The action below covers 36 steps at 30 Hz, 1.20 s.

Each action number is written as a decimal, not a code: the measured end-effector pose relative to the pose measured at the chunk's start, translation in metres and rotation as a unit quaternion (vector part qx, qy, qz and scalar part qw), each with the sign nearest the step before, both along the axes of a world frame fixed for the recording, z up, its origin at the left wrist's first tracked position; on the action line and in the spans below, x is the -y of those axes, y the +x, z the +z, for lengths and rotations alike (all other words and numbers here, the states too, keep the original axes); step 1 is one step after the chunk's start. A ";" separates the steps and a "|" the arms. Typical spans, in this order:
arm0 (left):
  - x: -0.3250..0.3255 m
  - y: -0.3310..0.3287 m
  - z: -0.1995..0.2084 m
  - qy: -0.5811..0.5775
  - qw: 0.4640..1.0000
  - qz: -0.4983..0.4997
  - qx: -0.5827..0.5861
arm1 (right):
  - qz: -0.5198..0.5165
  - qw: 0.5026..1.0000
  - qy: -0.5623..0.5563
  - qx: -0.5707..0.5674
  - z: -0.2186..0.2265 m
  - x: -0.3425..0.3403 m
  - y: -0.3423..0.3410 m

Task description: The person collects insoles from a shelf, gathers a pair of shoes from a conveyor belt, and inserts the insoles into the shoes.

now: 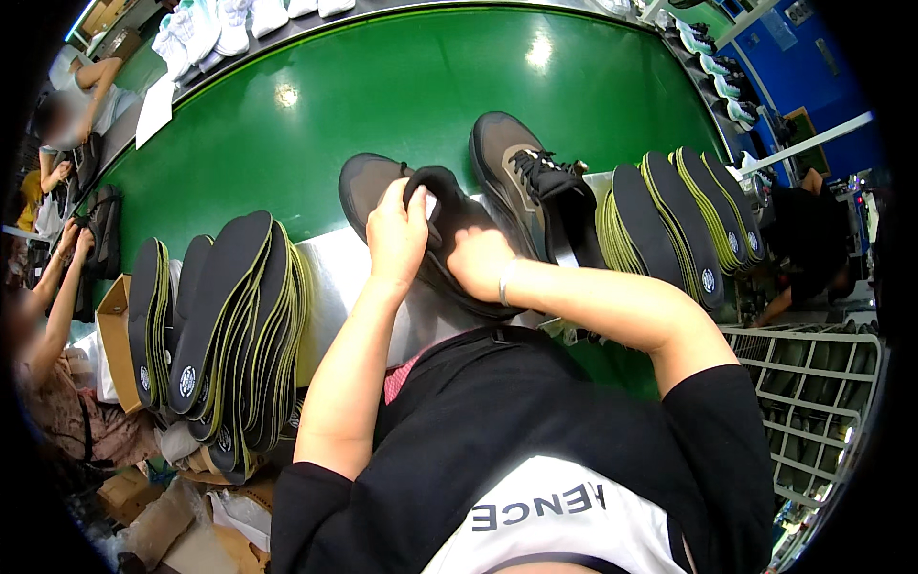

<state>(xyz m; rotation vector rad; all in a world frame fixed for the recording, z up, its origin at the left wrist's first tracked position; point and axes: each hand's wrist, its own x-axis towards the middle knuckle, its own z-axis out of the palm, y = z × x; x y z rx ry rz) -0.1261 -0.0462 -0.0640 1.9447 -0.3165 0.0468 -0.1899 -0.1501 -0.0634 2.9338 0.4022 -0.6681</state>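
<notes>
A brown and black shoe [366,182] is tilted in front of me, its opening turned toward my body. My left hand [397,234] is closed on its padded collar and tongue, with a bit of white showing by the fingers. At the shoe's opening, my right hand [481,260] is curled with its fingertips down inside; whatever they hold is hidden. A matching shoe [497,153] with black laces stands just to the right, toe pointing away, untouched by either hand.
Stacks of black insoles with yellow-green edges flank me: a left stack [225,316] and a right stack [660,225]. Beyond lies a green work surface [402,86]. White shoes [229,24] line its far edge. A wire rack [813,383] stands at right. Other people work at far left and right.
</notes>
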 end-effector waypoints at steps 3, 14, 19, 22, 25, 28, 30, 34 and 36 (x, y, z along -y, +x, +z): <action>0.003 0.002 0.001 0.031 0.999 -0.002 -0.009 | 0.031 0.995 0.028 -0.088 0.010 0.011 0.012; 0.004 0.000 -0.007 -0.008 1.000 0.004 0.009 | 0.048 0.990 -0.127 -0.050 -0.025 -0.004 0.005; 0.003 0.000 -0.006 -0.019 1.000 0.003 0.003 | 0.197 0.971 -0.104 -0.086 -0.013 0.011 -0.005; 0.002 0.000 -0.006 -0.021 1.000 -0.002 0.002 | 0.153 0.967 -0.040 -0.199 0.025 0.015 -0.005; 0.000 -0.001 -0.008 -0.007 1.000 0.010 0.015 | 0.097 0.939 -0.024 -0.328 0.066 0.011 -0.011; 0.001 -0.001 -0.008 -0.006 1.000 0.014 0.024 | 0.059 0.923 -0.039 -0.380 0.032 0.019 -0.012; 0.002 -0.004 -0.003 -0.008 1.000 0.005 0.008 | 0.034 0.911 -0.033 -0.409 0.028 0.020 -0.011; 0.008 -0.004 0.002 -0.038 0.999 -0.017 0.010 | 0.081 0.897 -0.076 -0.427 0.028 0.018 -0.007; 0.003 -0.001 0.000 -0.034 0.999 -0.034 -0.004 | 0.088 0.902 -0.076 -0.416 0.013 0.020 -0.009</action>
